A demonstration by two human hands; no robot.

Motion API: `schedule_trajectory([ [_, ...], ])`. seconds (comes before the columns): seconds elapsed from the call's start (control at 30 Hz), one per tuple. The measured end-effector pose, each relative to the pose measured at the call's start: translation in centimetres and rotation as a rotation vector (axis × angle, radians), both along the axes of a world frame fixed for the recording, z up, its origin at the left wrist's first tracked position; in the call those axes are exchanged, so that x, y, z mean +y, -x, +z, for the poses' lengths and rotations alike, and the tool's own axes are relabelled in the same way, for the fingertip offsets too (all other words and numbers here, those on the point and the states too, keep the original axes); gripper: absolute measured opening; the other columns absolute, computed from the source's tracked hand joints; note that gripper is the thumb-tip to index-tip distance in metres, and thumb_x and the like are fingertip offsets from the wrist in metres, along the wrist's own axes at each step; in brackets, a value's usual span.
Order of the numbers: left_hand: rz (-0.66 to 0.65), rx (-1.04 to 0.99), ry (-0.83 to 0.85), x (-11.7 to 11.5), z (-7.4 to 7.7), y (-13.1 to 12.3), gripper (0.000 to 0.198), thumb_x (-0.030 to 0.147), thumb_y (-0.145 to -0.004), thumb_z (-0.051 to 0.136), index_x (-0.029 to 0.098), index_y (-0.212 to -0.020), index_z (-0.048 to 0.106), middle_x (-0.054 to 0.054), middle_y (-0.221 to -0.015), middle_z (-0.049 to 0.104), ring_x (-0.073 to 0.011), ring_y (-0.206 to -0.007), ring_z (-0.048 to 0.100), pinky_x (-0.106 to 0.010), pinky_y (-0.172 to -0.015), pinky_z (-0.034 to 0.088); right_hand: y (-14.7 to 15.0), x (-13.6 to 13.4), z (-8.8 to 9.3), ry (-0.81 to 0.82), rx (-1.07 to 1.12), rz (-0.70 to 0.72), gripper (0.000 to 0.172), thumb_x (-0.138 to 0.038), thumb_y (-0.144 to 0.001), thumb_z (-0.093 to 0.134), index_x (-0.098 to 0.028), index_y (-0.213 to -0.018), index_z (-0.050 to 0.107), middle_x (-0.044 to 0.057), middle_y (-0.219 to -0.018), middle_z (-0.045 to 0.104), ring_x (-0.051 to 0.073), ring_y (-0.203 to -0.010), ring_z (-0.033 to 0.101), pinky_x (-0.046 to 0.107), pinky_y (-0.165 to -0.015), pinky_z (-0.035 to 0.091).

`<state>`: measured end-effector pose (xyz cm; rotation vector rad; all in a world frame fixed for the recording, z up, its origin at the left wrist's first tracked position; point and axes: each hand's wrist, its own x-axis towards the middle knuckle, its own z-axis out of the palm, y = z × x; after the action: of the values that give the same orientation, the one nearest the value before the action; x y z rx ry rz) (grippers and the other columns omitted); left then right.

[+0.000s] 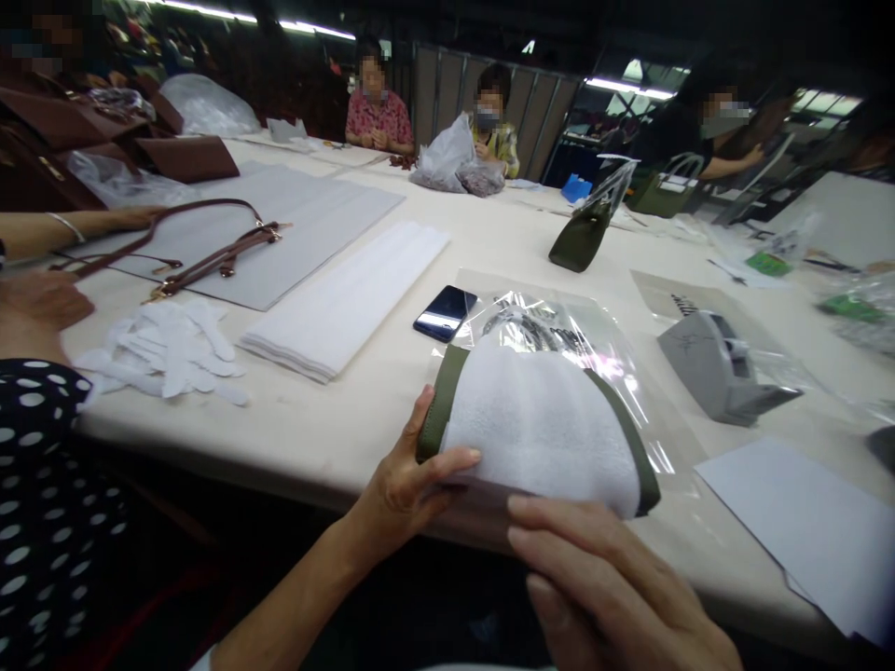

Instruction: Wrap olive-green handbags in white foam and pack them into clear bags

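A green handbag (445,396) lies in front of me at the table edge, its side covered by a white foam sheet (542,424). Gripping its left edge is my left hand (398,489), with one finger on the green side and another digit pressed over the foam. Close to the bag's lower edge, my right hand (622,582) has its fingers stretched out and holds nothing. Whether its fingertips touch the foam I cannot tell. Beyond the bag, a clear plastic bag (594,321) with dark print lies flat, next to a dark phone (446,312).
Folded white foam sheets (350,298) and a pile of white strips (168,349) lie to the left. A co-worker's hand (42,303) is near brown straps (210,261). On the right are a grey tape dispenser (720,363) and white paper (804,522). Another green bag (584,233) stands farther back.
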<state>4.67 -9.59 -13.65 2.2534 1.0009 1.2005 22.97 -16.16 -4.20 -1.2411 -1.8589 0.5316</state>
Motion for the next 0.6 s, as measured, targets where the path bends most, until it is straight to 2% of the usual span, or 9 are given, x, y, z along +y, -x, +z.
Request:
schedule_trajectory([
  [0.03,0.009,0.001,-0.018,0.0,-0.2,0.0,0.042,0.008,-0.076,0.058,0.025,-0.114,0.053,-0.004,-0.148,-0.005,-0.0322,-0.134,0.013,-0.045,-0.104,0.031,-0.3,1.0,-0.1,-0.189,-0.169,0.061,0.035,-0.020,-0.076,0.060,-0.032,-0.109,0.061,0.005,-0.111,0.061,0.027,-0.098,0.059,0.046,-0.092,0.041],
  [0.1,0.021,0.008,-0.041,0.0,-0.5,-0.1,0.049,0.006,-0.076,0.055,0.028,-0.120,0.048,-0.003,-0.148,-0.005,-0.0323,-0.134,0.012,-0.047,-0.104,0.032,-0.7,3.0,-1.5,-0.425,-0.477,0.149,0.051,-0.015,-0.078,0.057,-0.027,-0.126,0.047,0.008,-0.129,0.048,0.030,-0.119,0.043,0.054,-0.102,0.027],
  [0.17,0.016,0.016,-0.043,0.0,-0.5,0.0,0.056,0.005,-0.077,0.052,0.032,-0.125,0.042,-0.001,-0.148,-0.006,-0.0317,-0.134,0.010,-0.047,-0.104,0.032,-0.8,4.2,-3.2,-0.464,-0.686,0.164,0.055,-0.017,-0.080,0.055,-0.019,-0.132,0.039,0.014,-0.135,0.038,0.032,-0.125,0.034,0.057,-0.101,0.025],
  [0.27,-0.020,0.010,-0.017,-0.1,-0.4,0.0,0.054,0.010,-0.078,0.053,0.032,-0.126,0.041,0.000,-0.148,-0.008,-0.0329,-0.134,0.006,-0.047,-0.104,0.031,-1.3,4.9,-3.5,-0.377,-0.743,0.250,0.056,-0.032,-0.081,0.054,-0.014,-0.132,0.039,0.017,-0.135,0.038,0.034,-0.125,0.034,0.057,-0.097,0.032],
  [0.37,0.024,-0.093,-0.011,-0.4,-0.6,-0.4,0.042,0.011,-0.081,0.051,0.031,-0.117,0.051,0.001,-0.149,0.001,-0.0317,-0.134,0.012,-0.048,-0.105,0.028,-3.0,6.9,-0.3,-0.288,-0.568,0.261,0.046,-0.035,-0.084,0.048,-0.018,-0.127,0.045,0.012,-0.129,0.047,0.026,-0.121,0.042,0.046,-0.095,0.040],
  [0.43,0.092,-0.204,0.025,-0.7,-1.1,-0.7,0.035,0.010,-0.082,0.049,0.034,-0.106,0.059,0.006,-0.148,0.010,-0.0301,-0.133,0.017,-0.050,-0.106,0.025,-4.8,10.5,2.0,-0.203,-0.404,0.062,0.040,-0.034,-0.087,0.043,-0.021,-0.125,0.047,0.009,-0.129,0.048,0.022,-0.118,0.045,0.043,-0.096,0.041],
  [0.5,0.138,-0.279,0.111,-0.9,-1.5,-1.0,0.032,0.015,-0.082,0.050,0.036,-0.103,0.061,0.011,-0.145,0.017,-0.0298,-0.132,0.020,-0.050,-0.105,0.028,-6.8,15.5,3.2,-0.085,-0.277,-0.128,0.046,-0.043,-0.087,0.042,-0.019,-0.126,0.045,0.010,-0.132,0.044,0.025,-0.121,0.040,0.048,-0.096,0.037],
  [0.57,0.164,-0.314,0.187,-1.0,-2.0,-1.1,0.037,0.020,-0.081,0.053,0.039,-0.112,0.055,0.010,-0.142,0.027,-0.0285,-0.130,0.026,-0.048,-0.102,0.034,-8.4,20.7,2.6,0.219,-0.148,-0.218,0.054,-0.054,-0.079,0.049,-0.017,-0.119,0.050,0.012,-0.129,0.046,0.030,-0.126,0.031,0.052,-0.099,0.031],
  [0.6,0.181,-0.327,0.239,-1.1,-2.2,-1.0,0.044,0.021,-0.081,0.055,0.040,-0.120,0.048,0.009,-0.140,0.032,-0.0272,-0.128,0.031,-0.045,-0.100,0.038,-8.9,22.8,1.9,0.418,-0.077,-0.199,0.055,-0.056,-0.075,0.053,-0.016,-0.114,0.054,0.014,-0.125,0.049,0.031,-0.124,0.034,0.051,-0.097,0.033],
])
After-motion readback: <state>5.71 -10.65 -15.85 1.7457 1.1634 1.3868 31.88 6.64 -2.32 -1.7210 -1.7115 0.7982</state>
